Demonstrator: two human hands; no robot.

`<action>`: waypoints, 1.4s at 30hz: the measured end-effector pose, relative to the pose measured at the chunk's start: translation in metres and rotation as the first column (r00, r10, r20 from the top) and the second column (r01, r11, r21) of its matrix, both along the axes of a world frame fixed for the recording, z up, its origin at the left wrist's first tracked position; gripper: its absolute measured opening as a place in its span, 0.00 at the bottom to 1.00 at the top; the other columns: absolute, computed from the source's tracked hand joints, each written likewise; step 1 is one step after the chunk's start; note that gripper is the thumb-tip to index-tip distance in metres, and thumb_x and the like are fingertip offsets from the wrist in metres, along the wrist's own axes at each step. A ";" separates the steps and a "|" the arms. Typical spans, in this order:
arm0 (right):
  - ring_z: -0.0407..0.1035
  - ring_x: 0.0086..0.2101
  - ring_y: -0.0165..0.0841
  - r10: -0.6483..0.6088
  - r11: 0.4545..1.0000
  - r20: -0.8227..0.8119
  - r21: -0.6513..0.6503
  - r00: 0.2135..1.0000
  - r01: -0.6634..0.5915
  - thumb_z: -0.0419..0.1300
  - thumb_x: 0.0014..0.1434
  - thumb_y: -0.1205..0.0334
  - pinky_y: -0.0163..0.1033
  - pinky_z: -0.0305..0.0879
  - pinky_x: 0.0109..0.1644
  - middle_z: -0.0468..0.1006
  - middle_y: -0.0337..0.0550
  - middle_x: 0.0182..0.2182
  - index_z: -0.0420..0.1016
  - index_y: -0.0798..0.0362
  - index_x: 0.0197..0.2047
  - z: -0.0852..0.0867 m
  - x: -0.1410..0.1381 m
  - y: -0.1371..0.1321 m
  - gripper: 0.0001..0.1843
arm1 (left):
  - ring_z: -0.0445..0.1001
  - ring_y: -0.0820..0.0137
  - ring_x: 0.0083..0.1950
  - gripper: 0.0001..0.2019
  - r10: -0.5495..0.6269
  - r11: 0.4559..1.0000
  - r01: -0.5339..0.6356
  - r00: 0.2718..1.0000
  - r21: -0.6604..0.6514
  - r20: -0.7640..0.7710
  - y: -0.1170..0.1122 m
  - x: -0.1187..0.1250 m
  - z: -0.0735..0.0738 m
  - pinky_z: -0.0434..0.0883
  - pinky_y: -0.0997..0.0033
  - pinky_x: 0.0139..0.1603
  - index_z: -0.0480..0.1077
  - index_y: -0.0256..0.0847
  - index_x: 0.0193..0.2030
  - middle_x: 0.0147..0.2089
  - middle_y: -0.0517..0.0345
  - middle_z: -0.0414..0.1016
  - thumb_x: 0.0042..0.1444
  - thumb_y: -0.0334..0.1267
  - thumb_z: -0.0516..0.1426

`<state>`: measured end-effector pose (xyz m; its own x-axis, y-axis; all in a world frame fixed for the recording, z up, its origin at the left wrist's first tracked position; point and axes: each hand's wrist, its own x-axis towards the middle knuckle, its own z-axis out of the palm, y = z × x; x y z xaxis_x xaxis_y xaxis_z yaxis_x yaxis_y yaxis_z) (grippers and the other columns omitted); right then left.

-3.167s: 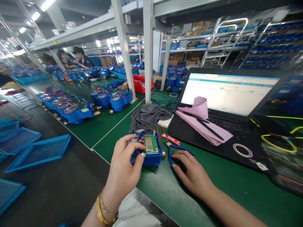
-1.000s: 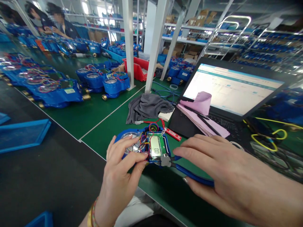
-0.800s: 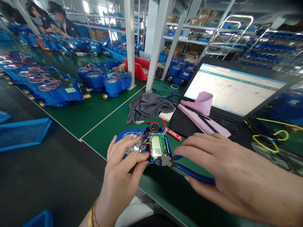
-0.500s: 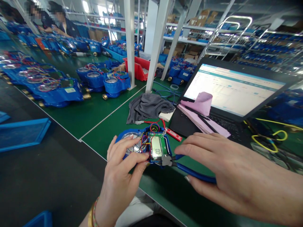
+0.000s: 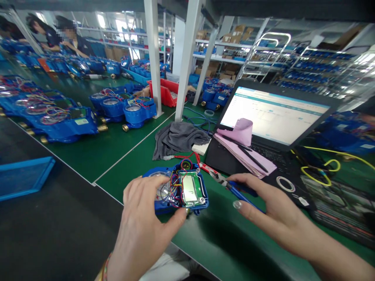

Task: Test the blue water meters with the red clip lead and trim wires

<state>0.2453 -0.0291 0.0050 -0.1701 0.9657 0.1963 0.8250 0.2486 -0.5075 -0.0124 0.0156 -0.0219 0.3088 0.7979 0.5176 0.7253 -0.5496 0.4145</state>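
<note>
the blue meter lies just below the centre of the frame, on the green tabletop, its box open at the top. the left hand, lower left of centre, grasps its dial end, fingers over the clear dial and thumb along the near edge. right of centre, the right hand grips blue-handled pliers by the handles; their tip is clear of the box and, in this view, overlaps the end of a red strip with white markings. whether tip and strip touch, i cannot tell.

as for progress, the green circuit board sits in the box, and its display shows a dark mark too small to read for sure, so the board seems to be powered. coloured wires lie in a loose bundle between dial and board, untucked, and no lid covers the box. the meter looks partway through: board in, wiring and closing apparently left. more blue meters, also with wires exposed, stand in rows at the left of the frame.
</note>
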 end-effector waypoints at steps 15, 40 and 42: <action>0.65 0.52 0.51 -0.059 0.986 0.318 0.168 0.946 0.005 0.57 0.58 0.54 0.69 0.60 0.54 0.71 0.58 0.52 0.60 0.57 0.58 -0.092 0.013 -0.010 0.28 | 0.53 0.53 0.64 0.28 -0.249 0.959 0.194 0.925 -0.207 -0.288 0.025 -0.009 0.025 0.56 0.37 0.62 0.51 0.44 0.65 0.62 0.50 0.58 0.59 0.44 0.51; 0.55 0.62 0.43 0.312 0.948 -0.291 0.156 0.905 -0.277 0.52 0.63 0.45 0.55 0.54 0.64 0.61 0.58 0.62 0.57 0.55 0.64 -0.040 -0.031 0.048 0.32 | 0.57 0.56 0.62 0.22 -0.240 0.963 0.193 0.932 -0.189 -0.271 0.020 -0.004 0.021 0.62 0.47 0.59 0.55 0.41 0.60 0.61 0.47 0.57 0.60 0.41 0.50; 0.54 0.62 0.43 0.314 0.947 -0.275 0.152 0.909 -0.282 0.53 0.62 0.46 0.54 0.55 0.63 0.61 0.58 0.62 0.57 0.55 0.64 -0.038 -0.030 0.048 0.32 | 0.57 0.56 0.62 0.22 -0.236 0.964 0.187 0.931 -0.190 -0.278 0.018 -0.004 0.022 0.63 0.47 0.59 0.55 0.41 0.60 0.61 0.47 0.57 0.59 0.41 0.51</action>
